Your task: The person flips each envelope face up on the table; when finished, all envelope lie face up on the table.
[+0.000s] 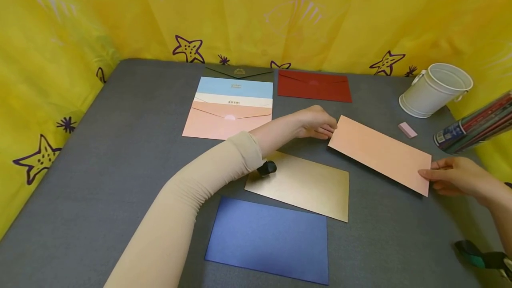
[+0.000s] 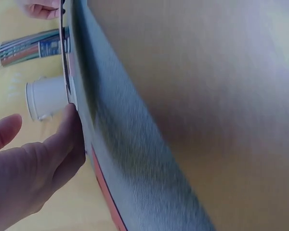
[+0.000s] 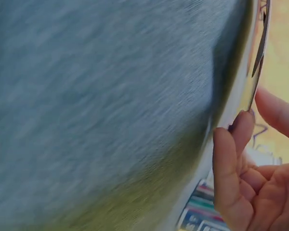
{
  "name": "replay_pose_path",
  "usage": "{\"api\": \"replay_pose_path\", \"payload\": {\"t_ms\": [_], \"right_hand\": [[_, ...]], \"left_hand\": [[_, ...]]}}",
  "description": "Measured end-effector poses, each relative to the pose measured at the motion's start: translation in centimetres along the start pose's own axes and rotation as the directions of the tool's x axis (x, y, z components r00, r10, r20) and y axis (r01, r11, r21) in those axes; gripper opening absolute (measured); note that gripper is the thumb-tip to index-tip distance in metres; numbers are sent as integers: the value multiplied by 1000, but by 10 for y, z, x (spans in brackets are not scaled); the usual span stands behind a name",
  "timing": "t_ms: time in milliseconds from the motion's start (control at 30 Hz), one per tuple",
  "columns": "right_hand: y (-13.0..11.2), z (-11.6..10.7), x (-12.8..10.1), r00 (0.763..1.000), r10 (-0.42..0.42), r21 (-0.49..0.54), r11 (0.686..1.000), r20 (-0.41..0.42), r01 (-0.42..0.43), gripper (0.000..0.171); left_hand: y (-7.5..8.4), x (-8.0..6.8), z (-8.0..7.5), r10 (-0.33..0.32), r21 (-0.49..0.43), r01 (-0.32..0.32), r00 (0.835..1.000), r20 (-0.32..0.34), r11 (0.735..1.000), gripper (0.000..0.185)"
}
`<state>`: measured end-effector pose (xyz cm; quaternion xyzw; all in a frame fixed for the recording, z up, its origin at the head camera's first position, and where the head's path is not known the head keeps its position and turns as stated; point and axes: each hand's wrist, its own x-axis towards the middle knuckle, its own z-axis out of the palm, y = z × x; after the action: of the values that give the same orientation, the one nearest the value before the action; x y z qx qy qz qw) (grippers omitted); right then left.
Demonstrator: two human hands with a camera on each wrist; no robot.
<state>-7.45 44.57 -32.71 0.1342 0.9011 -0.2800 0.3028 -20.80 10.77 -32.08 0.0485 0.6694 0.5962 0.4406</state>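
Note:
A plain peach envelope [image 1: 380,154] slants over the right part of the table, casting a thin shadow along its lower edge. My right hand [image 1: 460,177] pinches its right end, thumb on top and fingers beneath. At its left end is my left hand [image 1: 316,122], fingertips right at the edge. In the left wrist view the left thumb [image 2: 5,132] stands apart from the fingers. The right wrist view shows the right hand [image 3: 260,183] with the envelope seen edge-on between thumb and fingers. A gold envelope [image 1: 308,186] lies below the left forearm, and a blue envelope [image 1: 268,239] lies nearer me.
Overlapping pink [image 1: 224,123], white, light blue [image 1: 236,86] and dark green envelopes lie at the back, beside a red envelope [image 1: 314,86]. On the right are a white bucket [image 1: 432,92], a pink eraser [image 1: 407,130] and a tube of pencils [image 1: 472,123]. Yellow cloth borders the table.

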Motion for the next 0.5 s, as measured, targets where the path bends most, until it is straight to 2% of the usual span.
{"api": "replay_pose_path", "payload": {"t_ms": [100,200,300,500], "right_hand": [[-8,2,0,998,-56,47,997,-38,58,45],[-18,3,2,993,-96,112,988,-65,102,35],[-28,2,5,988,-129,173,975,-87,142,31],[-50,-6,13,977,-189,212,955,-99,206,28]], "left_hand": [[2,-3,-8,30,-14,-30,999,-24,999,18],[4,-5,-17,62,-16,-63,997,-46,998,17],[5,-8,-27,81,-10,-81,995,-62,997,23],[6,-13,-49,102,6,-102,990,-96,995,41]]}}
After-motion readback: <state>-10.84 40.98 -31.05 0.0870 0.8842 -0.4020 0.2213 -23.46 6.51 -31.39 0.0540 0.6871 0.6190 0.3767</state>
